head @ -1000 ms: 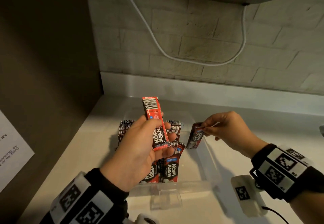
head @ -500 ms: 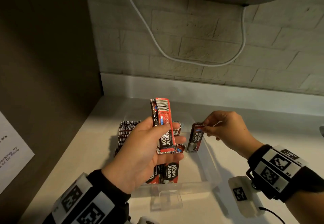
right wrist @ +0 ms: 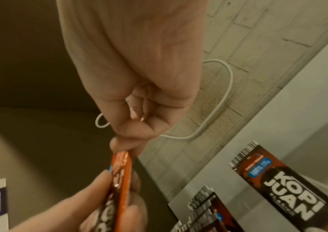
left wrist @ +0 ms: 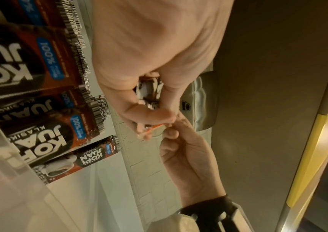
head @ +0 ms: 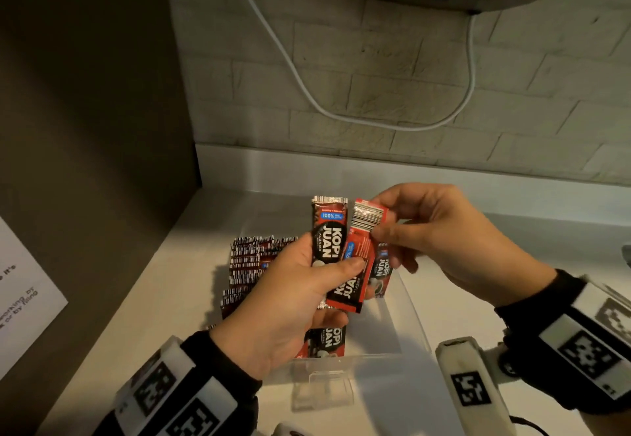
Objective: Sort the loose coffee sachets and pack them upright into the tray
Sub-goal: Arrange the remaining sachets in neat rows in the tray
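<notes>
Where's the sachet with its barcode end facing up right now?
In the head view the barcode-up sachet is mid-frame above the tray, pinched by the right hand, beside the sachets in the left hand.

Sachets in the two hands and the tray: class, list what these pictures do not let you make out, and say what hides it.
- Number of sachets in the left hand: they overlap, and fingers cover them in the head view.
- Left wrist view: the palm hides that bundle almost wholly.
- Right hand: its grip covers the print on the sachet it pinches; the right wrist view shows only blurred edges.
- Tray: the left hand hides part of the standing row.
</notes>
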### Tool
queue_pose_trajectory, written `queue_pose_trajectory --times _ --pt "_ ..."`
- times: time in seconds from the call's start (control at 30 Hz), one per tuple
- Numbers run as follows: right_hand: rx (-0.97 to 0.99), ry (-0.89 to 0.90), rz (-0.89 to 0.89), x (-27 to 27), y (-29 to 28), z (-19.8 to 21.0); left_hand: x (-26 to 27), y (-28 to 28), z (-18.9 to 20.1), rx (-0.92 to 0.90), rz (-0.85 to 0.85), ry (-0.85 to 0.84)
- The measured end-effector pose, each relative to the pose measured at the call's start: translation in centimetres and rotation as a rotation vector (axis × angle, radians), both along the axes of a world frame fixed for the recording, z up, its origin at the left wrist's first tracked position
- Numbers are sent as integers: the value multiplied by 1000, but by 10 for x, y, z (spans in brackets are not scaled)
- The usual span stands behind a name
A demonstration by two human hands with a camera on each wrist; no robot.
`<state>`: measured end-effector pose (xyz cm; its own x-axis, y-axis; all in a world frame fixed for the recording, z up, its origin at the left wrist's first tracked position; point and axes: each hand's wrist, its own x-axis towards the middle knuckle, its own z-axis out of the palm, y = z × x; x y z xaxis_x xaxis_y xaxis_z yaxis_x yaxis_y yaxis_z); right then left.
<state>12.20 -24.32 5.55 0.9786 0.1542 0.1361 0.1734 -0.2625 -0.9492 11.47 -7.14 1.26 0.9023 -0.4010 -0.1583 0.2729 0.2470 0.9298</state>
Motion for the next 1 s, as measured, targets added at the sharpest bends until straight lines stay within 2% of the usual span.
queue_pose_trajectory --times 0.13,0.17,0.23,0.33,0.4,0.5,0.67,0.73,0.8,0.9,1.0 --pt "301 -193 -69 -4 -6 2 5 4 5 -106 109 110" --pt "319 -250 -74 -5 -8 2 7 5 7 -145 149 143" --pt "234 -351 -63 -10 -9 -6 9 6 11 -218 181 167" --pt "-60 -431 37 -15 -4 -30 9 5 10 -255 205 120" --pt "-181 -401 97 -18 -5 -39 8 4 6 -227 253 82" --pt "-240 -254 161 -21 -10 -25 10 3 1 -156 296 9" --pt "-170 -98 -49 -12 -1 -5 4 -1 1 -21 169 -85" --pt "-146 -42 -71 -6 5 -3 1 -4 2 20 112 -107" --pt "-145 -21 -83 -1 6 -1 2 -5 3 11 101 -80" --pt "-63 -22 -169 8 -8 0 6 1 7 -102 164 44" --pt "-170 0 -219 14 -28 -11 11 8 6 -173 240 84"
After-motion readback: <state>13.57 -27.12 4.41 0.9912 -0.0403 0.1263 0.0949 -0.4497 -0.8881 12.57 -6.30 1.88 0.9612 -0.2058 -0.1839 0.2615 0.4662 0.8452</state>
